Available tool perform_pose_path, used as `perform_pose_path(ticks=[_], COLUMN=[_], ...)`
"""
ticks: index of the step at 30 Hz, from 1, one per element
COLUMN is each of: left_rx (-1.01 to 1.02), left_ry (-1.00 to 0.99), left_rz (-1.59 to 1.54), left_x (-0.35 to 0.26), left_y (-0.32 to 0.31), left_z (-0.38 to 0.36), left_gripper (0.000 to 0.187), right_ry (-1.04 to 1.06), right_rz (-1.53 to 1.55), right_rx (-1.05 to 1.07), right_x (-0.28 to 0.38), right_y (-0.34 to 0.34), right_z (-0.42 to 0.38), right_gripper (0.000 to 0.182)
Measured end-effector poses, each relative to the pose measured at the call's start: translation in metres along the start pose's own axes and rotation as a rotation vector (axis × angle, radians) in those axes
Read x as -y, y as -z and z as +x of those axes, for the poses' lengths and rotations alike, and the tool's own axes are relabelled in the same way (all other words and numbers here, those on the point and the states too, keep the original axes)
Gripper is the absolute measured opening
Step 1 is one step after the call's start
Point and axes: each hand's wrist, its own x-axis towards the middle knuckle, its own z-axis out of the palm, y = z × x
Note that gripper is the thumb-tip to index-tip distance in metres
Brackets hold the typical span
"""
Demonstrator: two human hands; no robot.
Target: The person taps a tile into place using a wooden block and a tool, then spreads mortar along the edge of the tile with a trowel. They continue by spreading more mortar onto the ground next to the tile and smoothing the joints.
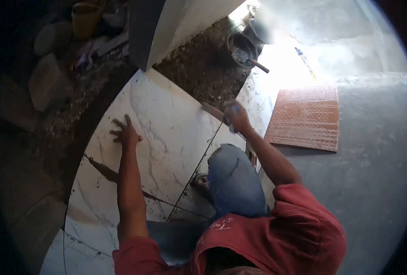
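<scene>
My left hand (126, 134) rests on a large white, grey-veined floor tile (167, 123) with its fingers spread. Over that tile's right edge, my right hand (236, 117) is closed around a wooden-handled tool (212, 111). Its brown wooden end points left toward the tile, slightly blurred, and a greyish part shows at the fist. Most of the tool is hidden by the fingers, so I cannot tell its exact kind. More marble-patterned tiles (86, 201) lie beside and below, with dark joints and mortar smears between them.
Bare dark soil (199, 64) borders the tile at the top. A bucket (241, 51) with a wooden-handled tool across its rim stands there. An upturned reddish tile (304, 119) lies on the grey floor at right. Rubble and a yellowish bucket (86, 20) occupy the dark upper left.
</scene>
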Motion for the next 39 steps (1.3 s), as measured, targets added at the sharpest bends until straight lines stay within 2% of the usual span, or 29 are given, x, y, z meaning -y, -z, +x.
perform_pose_path(ticks=[1,2,4,5,7,9,10,15,18,21,22,23,25,26,27,28,30,32,33,35,36,37,39], left_rx=[0.005,0.013,0.004,0.003,0.007,-0.003,-0.013,-0.090,-0.066,0.010,0.048,0.098,0.130,0.126,0.118,-0.012,0.008,0.023,0.014,-0.005,0.036,0.080,0.076], left_ry=[-0.004,-0.004,-0.001,0.006,0.002,0.025,0.011,0.002,0.026,0.002,0.037,0.076,0.061,0.051,0.046,-0.018,0.015,0.054,0.038,0.029,0.070,0.116,0.135], left_rz=[-0.010,-0.015,-0.002,0.015,0.011,-0.003,-0.012,-0.038,-0.032,-0.046,-0.129,-0.209,-0.082,-0.044,-0.009,0.068,0.033,-0.009,-0.011,-0.011,-0.014,-0.016,-0.007], left_x=[0.002,0.003,0.004,0.003,0.005,0.005,0.007,0.017,0.014,0.010,0.003,-0.006,-0.041,-0.049,-0.053,-0.052,-0.060,-0.062,-0.061,-0.063,-0.071,-0.075,-0.078], left_y=[0.001,0.003,0.001,0.001,-0.003,-0.001,-0.002,-0.021,-0.021,-0.026,-0.025,-0.026,-0.033,-0.042,-0.052,-0.069,-0.065,-0.064,-0.065,-0.059,-0.052,-0.048,-0.046], left_z=[-0.002,-0.001,0.000,0.001,0.000,0.002,0.000,0.005,0.008,0.011,0.007,0.001,-0.018,-0.022,-0.025,-0.025,-0.027,-0.030,-0.030,-0.032,-0.034,-0.036,-0.037], left_gripper=[0.118,0.118,0.118,0.118,0.119,0.119,0.119,0.120,0.120,0.121,0.122,0.124,0.127,0.130,0.133,0.136,0.137,0.137,0.136,0.135,0.135,0.135,0.136], right_ry=[0.050,-0.139,0.053,0.054,0.126,0.053,0.122,0.063,0.146,0.202,0.062,0.233,0.106,0.082,-0.014,-0.102,-0.501,-0.695,-0.688,-0.748,-0.646,-0.637,-0.302], right_rz=[-0.221,-0.365,-0.414,-0.408,-0.667,-0.676,-0.719,-0.875,-0.897,-0.887,-0.878,-0.896,-0.809,-0.804,-0.746,-0.687,-0.667,-0.505,-0.503,-0.229,-0.296,-0.290,-0.209], right_rx=[-0.062,-0.047,-0.040,-0.040,-0.051,-0.026,-0.046,0.103,0.180,0.234,0.283,0.161,0.090,0.091,-0.030,-0.153,-0.167,-0.064,-0.061,-0.114,-0.009,0.003,0.147], right_x=[-0.011,-0.003,-0.032,-0.053,-0.101,-0.149,-0.175,-0.257,-0.294,-0.301,-0.302,-0.276,-0.260,-0.259,-0.253,-0.247,-0.256,-0.257,-0.251,-0.230,-0.228,-0.212,-0.182], right_y=[0.003,0.010,0.027,0.037,0.055,0.076,0.084,0.118,0.137,0.148,0.150,0.149,0.147,0.143,0.135,0.127,0.103,0.091,0.090,0.089,0.092,0.092,0.088], right_z=[-0.018,-0.033,-0.053,-0.051,-0.051,-0.031,-0.021,0.012,0.019,0.010,0.004,-0.006,-0.039,-0.062,-0.095,-0.126,-0.189,-0.223,-0.226,-0.223,-0.223,-0.207,-0.155], right_gripper=[0.019,0.018,0.017,0.017,0.018,0.018,0.020,0.030,0.028,0.032,0.040,0.051,0.063,0.063,0.067,0.071,0.068,0.053,0.053,0.034,0.030,0.030,0.028])
